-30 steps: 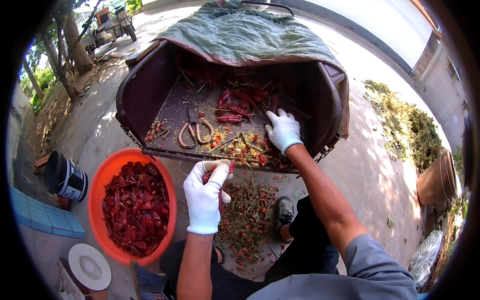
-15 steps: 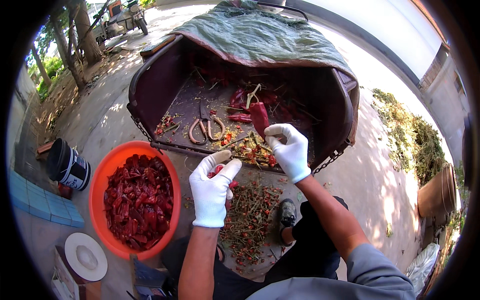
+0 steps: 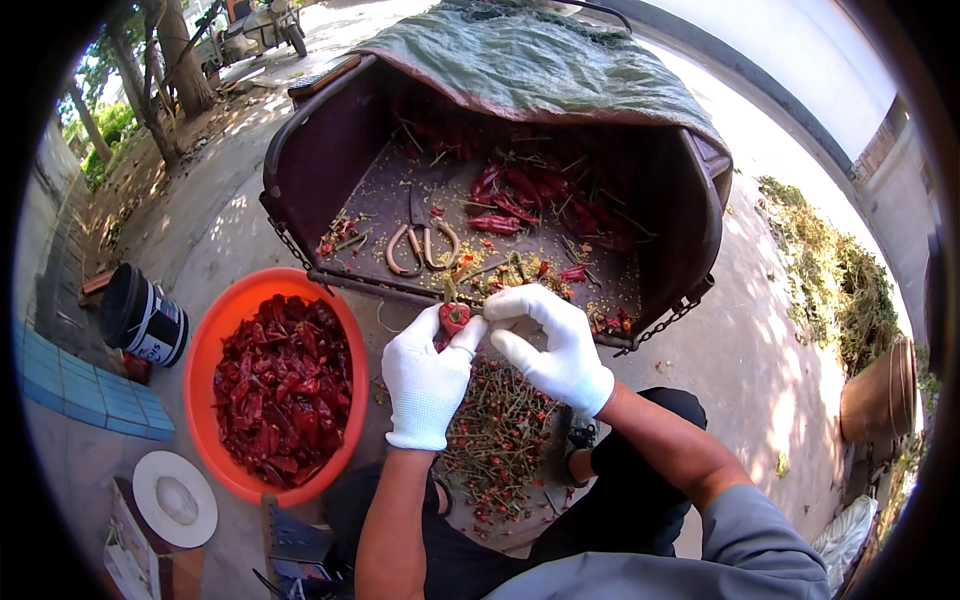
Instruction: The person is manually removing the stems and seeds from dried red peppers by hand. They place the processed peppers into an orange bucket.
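Observation:
My left hand [image 3: 428, 385], in a white glove, is closed around a red chili pepper [image 3: 454, 319]. The pepper's cap and stem end point up between thumb and fingers; its lower part is hidden by the glove. Close beside it, my right hand [image 3: 555, 350], also gloved, has its thumb and index finger apart, with the fingertips near the pepper. Beyond both hands is a dark cart bed [image 3: 345, 215]. Scissors [image 3: 420, 240] with copper-coloured handles lie in it, among scattered seeds and stems. Whole red peppers [image 3: 505, 200] lie farther inside.
An orange basin [image 3: 198, 400] full of red pepper pieces stands at left. Cut stems [image 3: 500, 440] are heaped on the ground below my hands. A green woven sheet [image 3: 530, 65] covers the cart's top. A black bucket [image 3: 140, 315] and a round white lid [image 3: 173, 500] are farther left.
The pepper that my right hand held up over the cart is now in my left hand. My right hand has moved left and down and its fingers have parted.

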`<state>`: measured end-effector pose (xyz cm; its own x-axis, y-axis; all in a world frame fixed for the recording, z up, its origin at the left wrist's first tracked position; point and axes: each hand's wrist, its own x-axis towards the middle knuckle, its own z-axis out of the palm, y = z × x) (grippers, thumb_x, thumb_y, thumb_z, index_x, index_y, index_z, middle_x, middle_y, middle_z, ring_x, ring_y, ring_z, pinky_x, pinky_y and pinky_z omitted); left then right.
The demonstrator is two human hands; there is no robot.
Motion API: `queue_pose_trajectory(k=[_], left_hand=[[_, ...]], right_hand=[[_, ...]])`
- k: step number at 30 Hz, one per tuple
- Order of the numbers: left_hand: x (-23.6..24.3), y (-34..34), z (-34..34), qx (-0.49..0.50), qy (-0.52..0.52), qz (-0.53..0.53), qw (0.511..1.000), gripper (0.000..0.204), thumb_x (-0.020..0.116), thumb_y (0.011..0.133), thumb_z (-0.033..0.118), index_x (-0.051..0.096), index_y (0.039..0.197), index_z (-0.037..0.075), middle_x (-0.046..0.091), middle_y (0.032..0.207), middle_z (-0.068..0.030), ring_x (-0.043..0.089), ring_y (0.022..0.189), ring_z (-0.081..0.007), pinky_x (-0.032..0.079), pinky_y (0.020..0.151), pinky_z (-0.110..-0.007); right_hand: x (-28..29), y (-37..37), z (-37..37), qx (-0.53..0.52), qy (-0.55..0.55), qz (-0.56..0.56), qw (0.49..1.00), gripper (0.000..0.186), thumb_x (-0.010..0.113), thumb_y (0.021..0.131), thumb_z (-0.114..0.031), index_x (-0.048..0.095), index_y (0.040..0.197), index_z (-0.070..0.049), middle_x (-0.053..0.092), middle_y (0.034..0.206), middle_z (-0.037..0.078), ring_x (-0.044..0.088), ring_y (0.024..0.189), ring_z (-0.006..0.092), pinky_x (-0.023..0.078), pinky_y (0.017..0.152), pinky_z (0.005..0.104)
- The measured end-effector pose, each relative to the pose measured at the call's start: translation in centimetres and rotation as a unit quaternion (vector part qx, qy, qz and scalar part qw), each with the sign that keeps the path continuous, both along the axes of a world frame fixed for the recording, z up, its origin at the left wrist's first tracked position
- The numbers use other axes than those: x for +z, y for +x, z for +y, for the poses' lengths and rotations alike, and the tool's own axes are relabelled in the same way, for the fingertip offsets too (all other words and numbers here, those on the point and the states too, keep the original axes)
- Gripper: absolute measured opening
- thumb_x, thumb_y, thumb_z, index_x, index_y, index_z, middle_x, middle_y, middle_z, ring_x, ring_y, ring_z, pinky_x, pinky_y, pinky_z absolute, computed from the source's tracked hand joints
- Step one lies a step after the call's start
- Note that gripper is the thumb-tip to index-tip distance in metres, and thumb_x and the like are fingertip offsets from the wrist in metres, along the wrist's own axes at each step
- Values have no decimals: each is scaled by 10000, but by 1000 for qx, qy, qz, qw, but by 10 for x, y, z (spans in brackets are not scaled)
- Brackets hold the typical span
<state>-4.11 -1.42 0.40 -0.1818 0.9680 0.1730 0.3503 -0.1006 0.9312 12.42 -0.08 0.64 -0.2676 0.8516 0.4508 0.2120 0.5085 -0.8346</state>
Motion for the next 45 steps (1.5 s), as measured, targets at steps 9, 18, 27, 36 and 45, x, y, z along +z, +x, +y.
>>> queue_pose_trajectory(k=[9, 18, 27, 36, 45], left_hand=[[-5, 7, -6, -12, 50, 268, 962, 218, 685, 839, 180, 690, 1036, 86, 698, 832, -158, 679, 779, -374, 525, 662, -452], [-7, 7, -7, 7, 20, 352, 936, 257, 686, 824, 188, 648, 1065, 106, 713, 843, -107, 698, 768, -330, 537, 673, -453], [-3, 2, -3, -53, 74, 181, 979, 102, 645, 889, 108, 656, 956, 33, 669, 823, -192, 664, 773, -396, 511, 659, -471], [20, -8, -15, -45, -109, -267, 957, 155, 634, 974, 192, 670, 933, 46, 620, 740, 13, 499, 498, -31, 361, 393, -194], [14, -6, -11, -22, -128, -285, 950, 125, 720, 925, 180, 674, 924, 64, 589, 699, 48, 472, 496, -1, 349, 402, -191]], right_hand=[[-1, -3, 5, -63, 0, -89, 994, 287, 790, 809, -195, 736, 1035, -26, 705, 907, 114, 704, 765, 237, 548, 686, 313], [-3, -16, 3, -125, 173, -235, 948, 101, 749, 801, -155, 725, 878, -94, 626, 743, 73, 658, 656, 252, 510, 575, 365], [-11, -6, 24, 78, -439, 315, 837, 121, 634, 971, -164, 640, 976, -43, 614, 759, -14, 527, 592, 71, 444, 557, 211], [5, 17, 53, -23, -365, 276, 889, 166, 662, 971, -225, 658, 965, -60, 646, 813, 7, 581, 657, 67, 485, 592, 219], [9, -4, 31, -17, -345, 175, 922, 264, 715, 939, -261, 696, 999, -4, 692, 777, 51, 619, 621, 81, 501, 569, 227]])
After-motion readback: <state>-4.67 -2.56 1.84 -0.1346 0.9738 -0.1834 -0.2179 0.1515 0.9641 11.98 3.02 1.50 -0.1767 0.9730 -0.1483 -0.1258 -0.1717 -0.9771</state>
